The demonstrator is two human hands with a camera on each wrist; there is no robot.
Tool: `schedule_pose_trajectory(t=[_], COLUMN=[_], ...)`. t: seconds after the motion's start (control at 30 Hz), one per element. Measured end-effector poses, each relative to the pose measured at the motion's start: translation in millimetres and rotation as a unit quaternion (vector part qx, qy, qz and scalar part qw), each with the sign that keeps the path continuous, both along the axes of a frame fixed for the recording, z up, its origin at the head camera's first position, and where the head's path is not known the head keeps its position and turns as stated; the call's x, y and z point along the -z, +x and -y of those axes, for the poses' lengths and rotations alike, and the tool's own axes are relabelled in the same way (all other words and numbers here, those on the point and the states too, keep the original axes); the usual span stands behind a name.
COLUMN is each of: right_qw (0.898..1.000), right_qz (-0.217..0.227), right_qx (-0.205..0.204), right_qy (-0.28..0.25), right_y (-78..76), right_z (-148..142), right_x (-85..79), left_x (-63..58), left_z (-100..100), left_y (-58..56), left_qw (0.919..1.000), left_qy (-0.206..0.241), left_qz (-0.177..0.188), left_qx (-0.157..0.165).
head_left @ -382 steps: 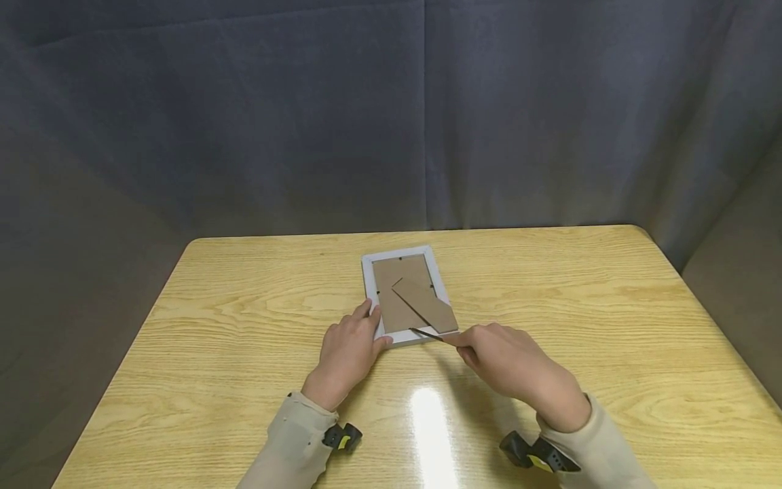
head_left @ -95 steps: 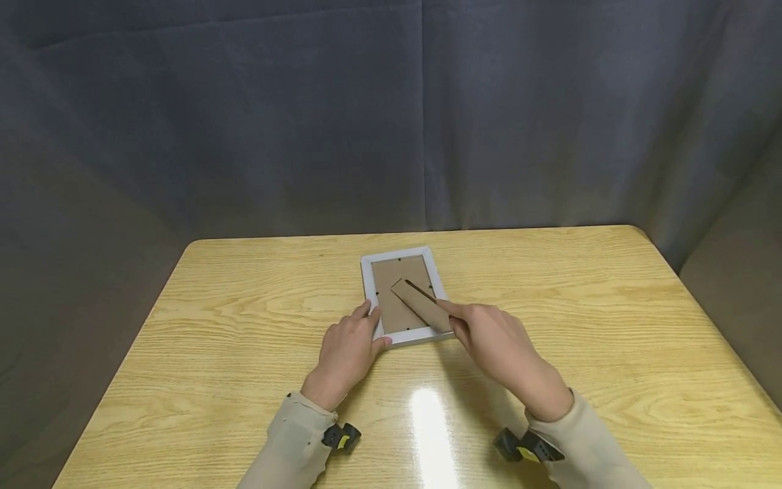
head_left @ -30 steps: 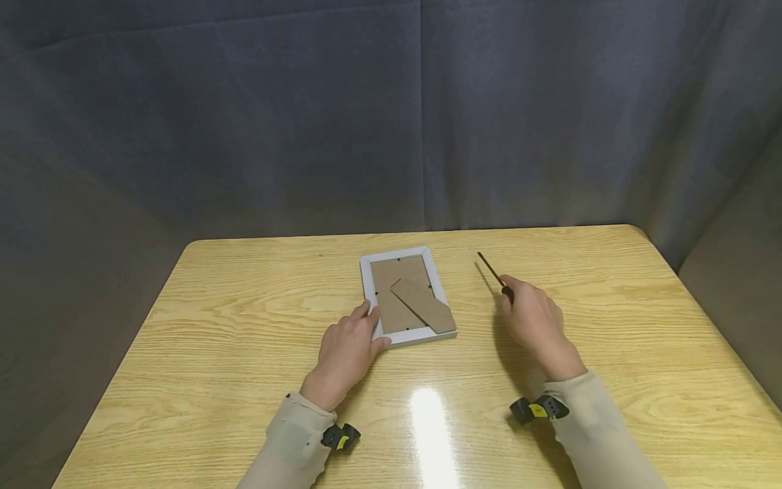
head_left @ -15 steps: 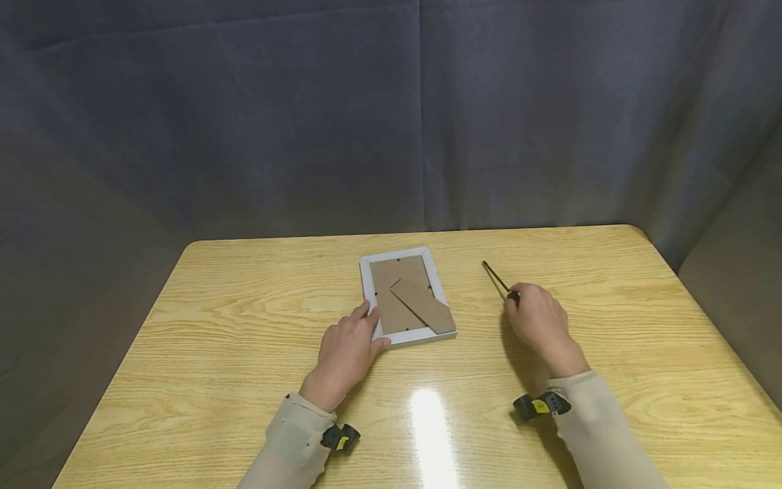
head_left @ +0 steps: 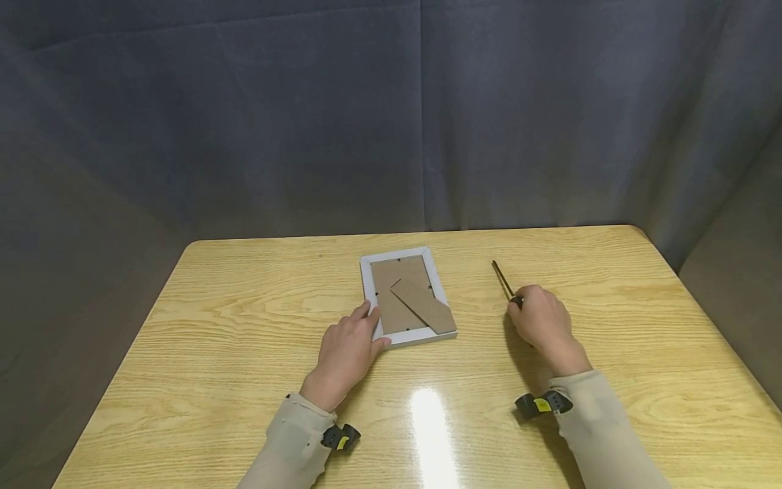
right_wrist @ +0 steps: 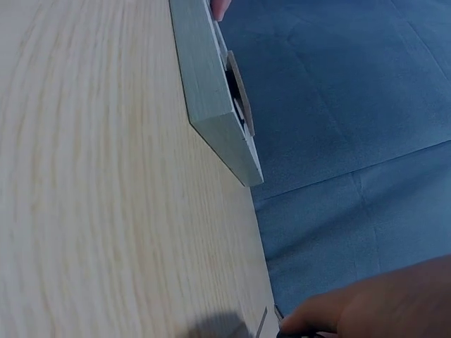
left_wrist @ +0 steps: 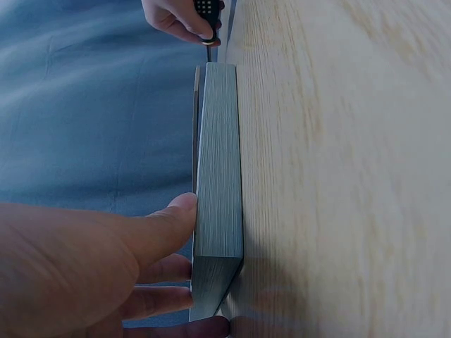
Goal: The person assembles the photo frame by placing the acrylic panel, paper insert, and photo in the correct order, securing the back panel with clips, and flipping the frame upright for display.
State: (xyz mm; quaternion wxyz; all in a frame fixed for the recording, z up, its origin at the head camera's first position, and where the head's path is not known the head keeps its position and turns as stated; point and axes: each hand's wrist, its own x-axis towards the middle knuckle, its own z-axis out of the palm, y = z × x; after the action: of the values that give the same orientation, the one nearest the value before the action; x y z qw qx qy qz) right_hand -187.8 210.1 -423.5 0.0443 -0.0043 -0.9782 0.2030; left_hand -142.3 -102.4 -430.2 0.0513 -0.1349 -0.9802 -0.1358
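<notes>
A light grey picture frame (head_left: 400,299) lies face down on the table, its brown backing board (head_left: 391,272) and fold-out stand leg (head_left: 427,305) facing up. Small dark tabs dot the inner edges of the frame. My left hand (head_left: 347,350) rests on its near left corner; in the left wrist view, the thumb (left_wrist: 173,218) and fingers press along the edge. To the right of the frame, my right hand (head_left: 540,322) grips a screwdriver (head_left: 502,277) by its black handle (left_wrist: 208,10), the slim dark shaft pointing away from me, low over the table.
The wood-grain table (head_left: 256,299) reaches back to a dark grey curtain (head_left: 305,136), which also hangs at both sides. A bright light reflection (head_left: 432,435) shows near the front. A black camera is strapped to each wrist.
The right hand has withdrawn the screwdriver rightward from the frame's tabs, where it worked earlier. Over the last second it has lowered slightly and the tip has swung right. The left hand stays put.
</notes>
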Motion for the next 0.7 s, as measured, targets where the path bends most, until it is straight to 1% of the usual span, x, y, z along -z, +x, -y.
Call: schedule_pose_trajectory(t=[0.33,0.53,0.7], right_qw=[1.000,1.000,0.999], right_qz=[0.031,0.029,0.036], right_qx=[0.000,-0.001,-0.003], right_qy=[0.004,0.004,0.005], right_y=[0.4,0.2,-0.4], right_z=[-0.5,-0.7,-0.4], right_x=[3.6,5.0,5.2], left_x=[0.0,0.2,-0.2], left_z=[-0.2,0.0,-0.1], left_y=[-0.4,-0.6,-0.2], left_qw=[1.0000,1.0000,1.0000], left_qy=[0.002,0.004,0.005], left_qz=[0.001,0.000,0.001], left_qx=[0.001,0.001,-0.001])
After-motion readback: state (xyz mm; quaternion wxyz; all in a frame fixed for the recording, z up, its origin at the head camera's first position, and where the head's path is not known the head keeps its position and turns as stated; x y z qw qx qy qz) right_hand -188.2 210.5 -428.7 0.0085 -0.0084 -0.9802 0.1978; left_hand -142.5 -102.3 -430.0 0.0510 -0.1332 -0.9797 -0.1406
